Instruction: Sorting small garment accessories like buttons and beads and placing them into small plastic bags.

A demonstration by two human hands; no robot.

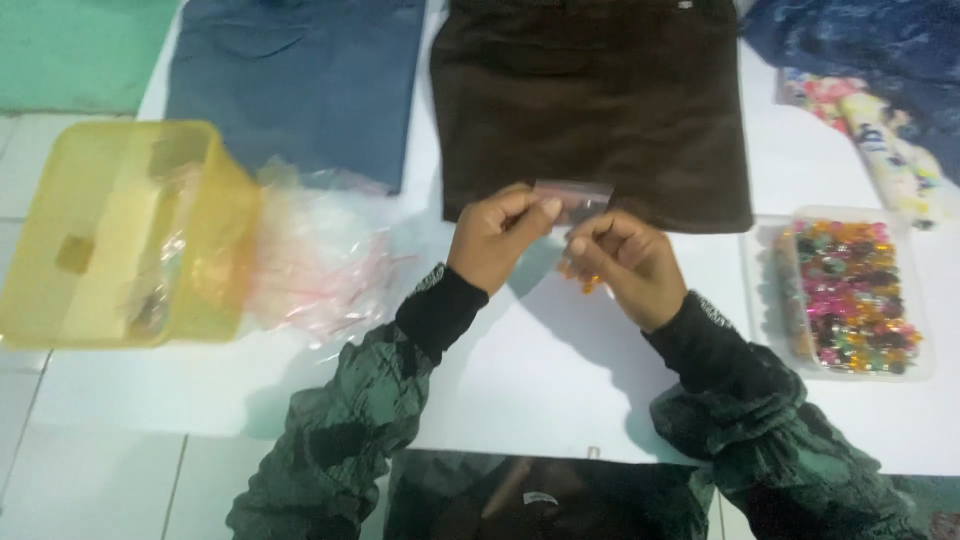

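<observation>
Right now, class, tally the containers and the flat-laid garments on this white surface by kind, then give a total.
Yellow plastic tubs: 1
Clear trays of coloured beads: 1
Small clear bags held in both hands: 1
Blue garments: 1
Dark brown garments: 1
Total: 5

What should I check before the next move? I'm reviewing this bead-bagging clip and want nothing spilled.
1. Small clear bag pinched by both the left hand and the right hand: ok.
2. Bag mouth open or sealed: cannot tell.
3. Orange beads under the right hand, inside the bag or loose: cannot tell.
4. Bead tray flat on the white surface, beside the right hand: ok.
5. Pile of clear bags beside the yellow basket, near the left hand: ok.
</observation>
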